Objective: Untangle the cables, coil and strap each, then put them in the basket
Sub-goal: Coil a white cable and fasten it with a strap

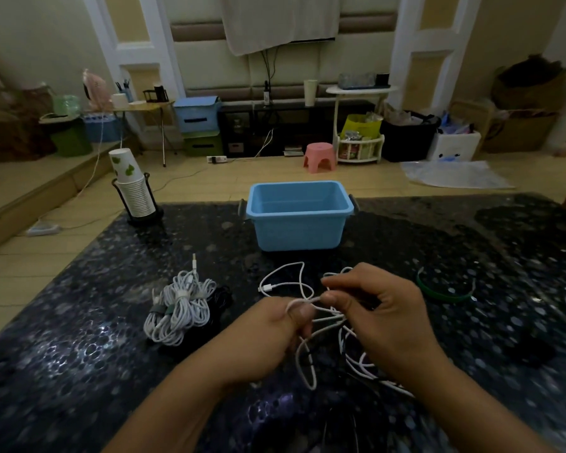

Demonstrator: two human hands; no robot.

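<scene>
On the dark speckled tabletop [111, 371], two hands work a loose tangle of thin white cable [303, 282] just in front of the empty blue plastic basket [298, 223].

The left hand [275, 335] and right hand [383, 308] each pinch a strand, fingers curled round it. Left of them lie strapped white cable coils [180, 308]; a green strap [445, 294] lies to the right.

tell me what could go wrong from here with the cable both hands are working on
1. The left hand and right hand both pinch the loose white cable near a crossing; pulling apart may tighten the knot.
2. A dark cable runs through the same tangle and could get dragged along.
3. The strapped white bundles lie close to the left; trailing loops might snag them.
</scene>
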